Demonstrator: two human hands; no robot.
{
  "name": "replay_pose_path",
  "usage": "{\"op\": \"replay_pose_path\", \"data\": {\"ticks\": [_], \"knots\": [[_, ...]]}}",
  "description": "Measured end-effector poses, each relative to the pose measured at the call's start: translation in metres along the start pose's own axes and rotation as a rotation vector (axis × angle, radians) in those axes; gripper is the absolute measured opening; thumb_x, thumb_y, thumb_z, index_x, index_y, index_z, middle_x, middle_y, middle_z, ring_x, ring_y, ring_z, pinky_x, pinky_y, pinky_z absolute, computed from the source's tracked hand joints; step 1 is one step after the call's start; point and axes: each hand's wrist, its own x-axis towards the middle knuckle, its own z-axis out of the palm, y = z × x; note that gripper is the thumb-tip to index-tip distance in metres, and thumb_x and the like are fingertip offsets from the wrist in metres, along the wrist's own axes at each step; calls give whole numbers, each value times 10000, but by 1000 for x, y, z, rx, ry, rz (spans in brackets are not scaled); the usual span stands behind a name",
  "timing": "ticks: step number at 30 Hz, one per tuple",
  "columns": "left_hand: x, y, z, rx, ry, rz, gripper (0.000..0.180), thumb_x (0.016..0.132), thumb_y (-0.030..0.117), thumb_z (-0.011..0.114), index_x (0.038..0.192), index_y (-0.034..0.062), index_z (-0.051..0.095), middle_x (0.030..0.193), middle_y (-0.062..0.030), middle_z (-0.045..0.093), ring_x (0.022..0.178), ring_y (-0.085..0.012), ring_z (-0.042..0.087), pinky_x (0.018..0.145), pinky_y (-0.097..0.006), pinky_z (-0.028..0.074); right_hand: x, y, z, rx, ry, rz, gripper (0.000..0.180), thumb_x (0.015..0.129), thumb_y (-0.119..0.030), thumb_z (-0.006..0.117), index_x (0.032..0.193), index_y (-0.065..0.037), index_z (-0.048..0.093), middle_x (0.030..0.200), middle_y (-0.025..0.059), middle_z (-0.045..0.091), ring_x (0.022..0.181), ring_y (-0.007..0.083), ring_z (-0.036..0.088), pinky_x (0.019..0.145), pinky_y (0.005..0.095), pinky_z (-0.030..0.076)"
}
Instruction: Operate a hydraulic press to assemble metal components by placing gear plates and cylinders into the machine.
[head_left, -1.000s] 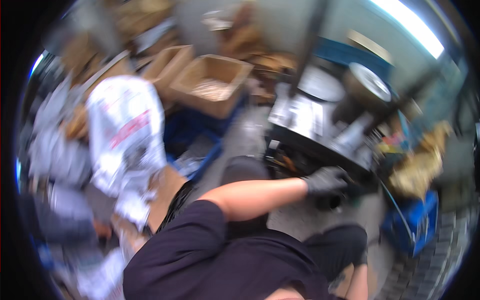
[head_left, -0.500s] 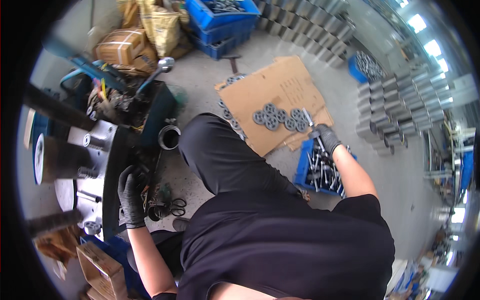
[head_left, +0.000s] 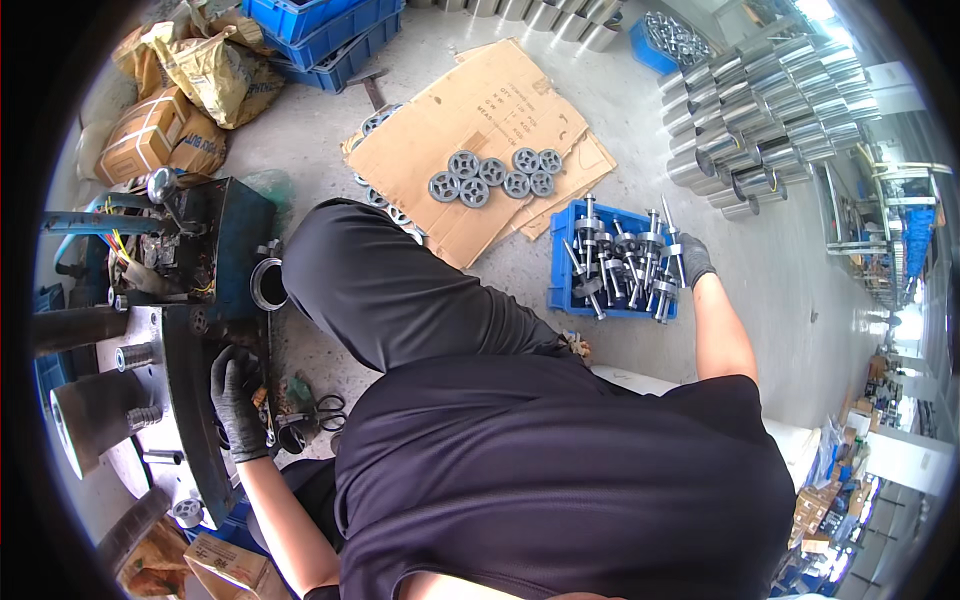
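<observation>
far to the left stands a dark steel machine [head_left: 150, 380] with thick round shafts sticking out of its plate, and a blue box of tangled wires [head_left: 190, 240] sits just behind it. the left hand [head_left: 238, 400], in a black glove, is curled against the edge of that plate, fingers bent over something small and metallic (too hidden to say what it is, or whether it is really clamped). just beside it on the floor lie black-handled scissors [head_left: 325, 412]. the person's black-clad knee and back fill the middle. past the knee, a flattened cardboard sheet [head_left: 480, 120] lies on the concrete floor with grey toothed wheels [head_left: 495, 175] laid out in a loose cluster on it. to the right of the cardboard is a blue plastic crate [head_left: 562, 265] full of steel shafts with collars [head_left: 625, 265], standing and leaning at all angles. the right hand [head_left: 690, 258], also gloved, is at the crate's far right edge with its fingers closed around the upper end of one of those shafts. well beyond, rows of shiny metal cylinders [head_left: 750, 110] stand on the floor.
</observation>
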Motion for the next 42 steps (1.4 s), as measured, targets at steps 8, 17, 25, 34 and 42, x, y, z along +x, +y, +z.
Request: {"op": "replay_pose_path", "data": {"ticks": [8, 17, 25, 34, 42], "knots": [[9, -6, 3, 62, -12, -14, 374, 1056, 285, 656, 1361, 69, 645, 1153, -50, 711, 1005, -133, 679, 878, -289, 559, -46, 32, 43, 259, -367, 311, 488, 940, -525, 672, 1112, -68, 676, 969, 168, 755, 846, 362, 722, 802, 558, 593], [-6, 7, 5, 78, -8, 76, 364, 1060, 279, 648, 1341, 46, 649, 1174, -50, 707, 1024, -146, 679, 906, -304, 557, -61, 33, 91, -725, -404, 55, 554, 949, -578, 596, 1047, -56, 755, 903, 198, 746, 860, 333, 750, 762, 519, 577], [-46, 53, 7, 241, 124, 275, 280, 1021, 163, 645, 1251, 15, 705, 1077, -40, 691, 943, -121, 626, 852, -292, 531, -32, -69, 123, -937, -331, -432, 948, 924, -807, 484, 1342, 20, 683, 1316, 327, 668, 1305, 469, 614, 1109, 476, 463], [-70, 57, -26, 257, 277, 307, 309, 1042, 197, 625, 1285, 14, 675, 1142, -79, 688, 1053, -161, 646, 976, -324, 529, -269, -374, 282, -164, -513, -1532, 241, 1006, -162, 663, 1149, 31, 687, 967, 127, 726, 911, 205, 687, 852, 328, 545], [-172, 89, -95, -270, 739, 644, 281, 1034, 194, 646, 1230, 1, 702, 1098, -71, 733, 1018, -156, 675, 940, -317, 551, -577, -454, 407, -50, -977, -2340, 279, 869, -42, 724, 1138, 12, 670, 1061, 199, 701, 1019, 388, 693, 905, 437, 551]]}}
